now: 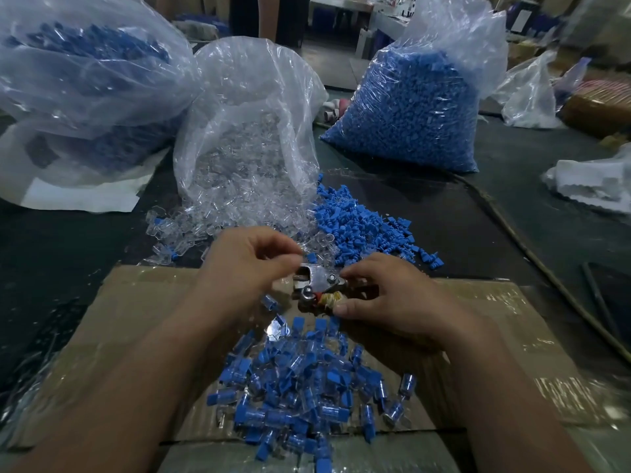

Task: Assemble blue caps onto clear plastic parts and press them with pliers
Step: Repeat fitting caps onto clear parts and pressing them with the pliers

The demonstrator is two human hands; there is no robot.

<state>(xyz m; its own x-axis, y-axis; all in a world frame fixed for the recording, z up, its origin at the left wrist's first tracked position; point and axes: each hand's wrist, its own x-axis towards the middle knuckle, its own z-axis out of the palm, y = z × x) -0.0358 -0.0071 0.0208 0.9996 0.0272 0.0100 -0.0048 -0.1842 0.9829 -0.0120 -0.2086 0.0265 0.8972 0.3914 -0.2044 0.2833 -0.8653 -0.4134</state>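
My right hand [386,298] grips the handles of the metal pliers [316,285], whose jaws point left over the cardboard box [495,336]. Just left of the jaws, my left hand [246,264] has its fingers curled, thumb and forefinger pinched at the jaw tips; what it holds is hidden. A blue cap [311,257] shows just above the jaws. Loose clear parts [191,230] and loose blue caps [362,230] lie spilled behind my hands. A heap of assembled pieces [300,394] sits on the box below my wrists.
An open bag of clear parts [246,145] stands behind the spill, with a full bag of blue caps [409,114] to its right. A big bag of blue pieces [85,80] fills the back left. A dark cable [532,261] crosses the table at the right.
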